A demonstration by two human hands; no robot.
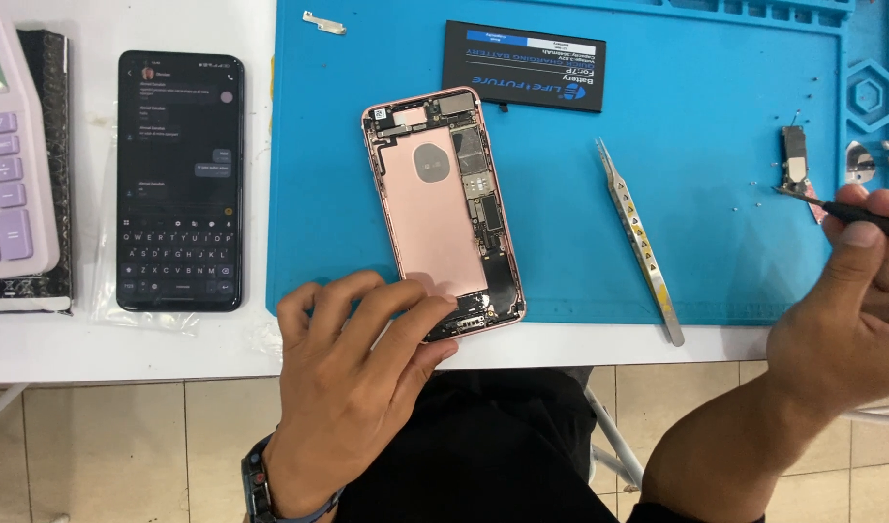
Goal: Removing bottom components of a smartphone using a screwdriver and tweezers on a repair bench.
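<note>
Opened rose-gold phone housing (pixel 444 211) lies on blue repair mat (pixel 716 242), near mat's front-left edge. Left hand (pixel 352 383) spread open, fingertips pressing housing's lower end. Right hand (pixel 851 310) closed around black screwdriver (pixel 846 210) at mat's right side, tip beside small metal part (pixel 796 167). Black battery (pixel 523 66) behind housing; tweezers (pixel 638 237) right of housing. Black smartphone (pixel 180 180) left of mat.

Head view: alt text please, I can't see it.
Left hand steadies an opened rose-gold phone shell on a blue mat; right hand holds a dark tool near a small part. Tweezers and a battery lie nearby.
</note>
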